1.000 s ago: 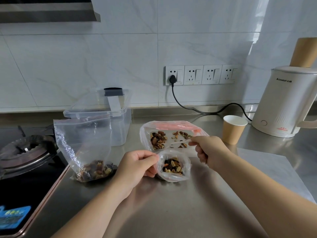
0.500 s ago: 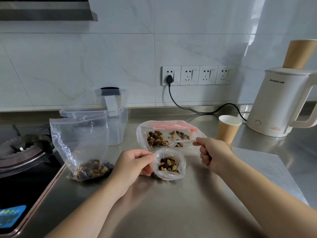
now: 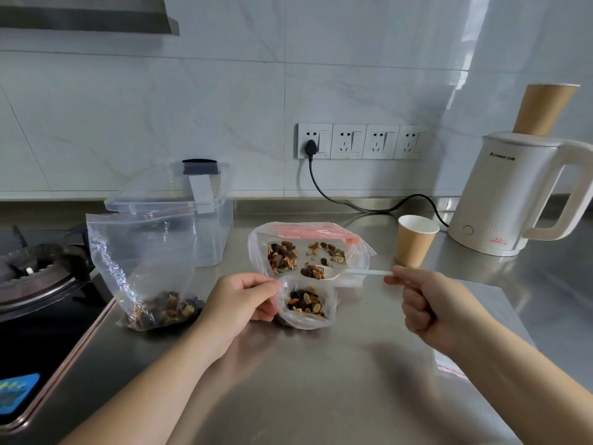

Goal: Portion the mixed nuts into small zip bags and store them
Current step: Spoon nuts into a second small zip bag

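My left hand [image 3: 239, 300] pinches the rim of a small clear zip bag [image 3: 306, 305], holding it open on the steel counter; the bag holds some mixed nuts. My right hand [image 3: 426, 303] pinches the handle end of a white plastic spoon [image 3: 349, 273]. The spoon's bowl carries nuts and hovers just above the small bag's far rim. Behind it lies a large bag with an orange zip [image 3: 308, 248], with loose mixed nuts spread inside. A taller clear bag [image 3: 144, 268] with nuts at its bottom stands to the left.
A clear plastic container with a lid [image 3: 192, 213] sits behind the tall bag. A paper cup [image 3: 414, 240] and a white kettle [image 3: 513, 200] stand at the right, with a black cord [image 3: 353, 205] along the wall. A gas hob [image 3: 35, 274] is at the left. Another zip bag [image 3: 449, 369] lies under my right forearm.
My right hand has drawn back to the right, lifting the spoon out of the large bag with a load of nuts. The left hand still holds the small bag.
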